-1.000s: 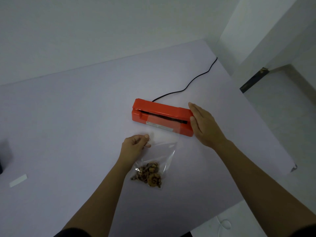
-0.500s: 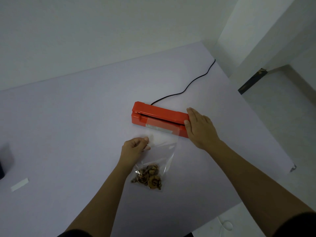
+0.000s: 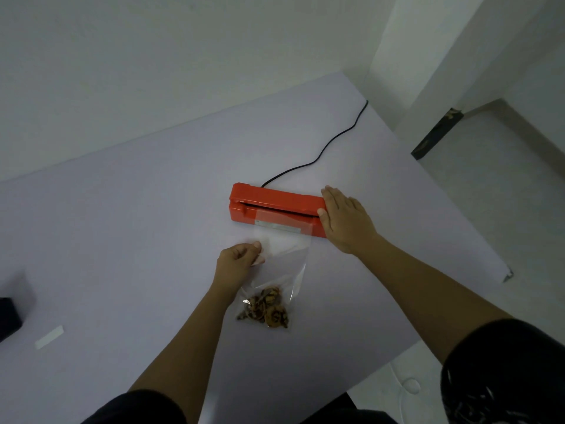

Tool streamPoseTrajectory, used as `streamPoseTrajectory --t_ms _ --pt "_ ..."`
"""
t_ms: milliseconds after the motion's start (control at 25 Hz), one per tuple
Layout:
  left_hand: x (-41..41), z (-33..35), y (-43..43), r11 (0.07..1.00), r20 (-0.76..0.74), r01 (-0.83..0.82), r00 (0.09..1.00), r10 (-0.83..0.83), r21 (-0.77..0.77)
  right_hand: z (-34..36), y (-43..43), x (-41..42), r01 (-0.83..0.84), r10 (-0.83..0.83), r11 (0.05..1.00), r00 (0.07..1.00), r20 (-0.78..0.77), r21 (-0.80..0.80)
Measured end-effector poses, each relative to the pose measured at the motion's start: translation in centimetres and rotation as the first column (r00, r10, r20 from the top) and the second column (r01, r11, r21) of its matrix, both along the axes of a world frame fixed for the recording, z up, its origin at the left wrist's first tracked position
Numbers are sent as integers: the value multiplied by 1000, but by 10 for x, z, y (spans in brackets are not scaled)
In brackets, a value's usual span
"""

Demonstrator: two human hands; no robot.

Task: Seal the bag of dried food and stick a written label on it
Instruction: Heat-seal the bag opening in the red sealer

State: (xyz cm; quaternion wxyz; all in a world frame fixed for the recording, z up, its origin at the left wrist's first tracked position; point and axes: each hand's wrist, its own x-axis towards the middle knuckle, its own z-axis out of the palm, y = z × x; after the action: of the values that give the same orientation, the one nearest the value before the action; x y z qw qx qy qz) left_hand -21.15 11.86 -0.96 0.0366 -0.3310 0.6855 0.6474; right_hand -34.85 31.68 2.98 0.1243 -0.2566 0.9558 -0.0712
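— Where is the bag point(image 3: 279, 270)?
— On the table point(image 3: 128, 228), its open end in the red sealer point(image 3: 275, 209); left hand point(image 3: 238, 261) pinches its left edge.
— And the right hand point(image 3: 345, 221)?
— Flat, fingers open, on the sealer's right end (holding nothing). A white label point(image 3: 49, 337) lies far left; a black cable point(image 3: 321, 151) runs behind.

Both bare forearms reach forward from dark short sleeves toward the red sealer point(image 3: 275, 206). The right hand point(image 3: 345, 221) lies flat, palm down, fingers straight and close together, pressing on the sealer's right end, thumb at its front edge. The left hand point(image 3: 238, 261) sits just in front of the sealer, toward its left half, curled into a loose fist with thumb and forefinger pinched on the edge of the clear bag point(image 3: 275, 270), wrist straight.
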Motion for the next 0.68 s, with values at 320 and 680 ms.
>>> streamPoseTrajectory --t_ms 320,680 --pt "0 3 1 1000 -13 21 1000 -21 4 -2 1 0 9 -9 1000 1000 4 -10" --pt "0 3 -2 1000 1 22 1000 -22 22 0 0 1 9 -9 1000 1000 16 -1"
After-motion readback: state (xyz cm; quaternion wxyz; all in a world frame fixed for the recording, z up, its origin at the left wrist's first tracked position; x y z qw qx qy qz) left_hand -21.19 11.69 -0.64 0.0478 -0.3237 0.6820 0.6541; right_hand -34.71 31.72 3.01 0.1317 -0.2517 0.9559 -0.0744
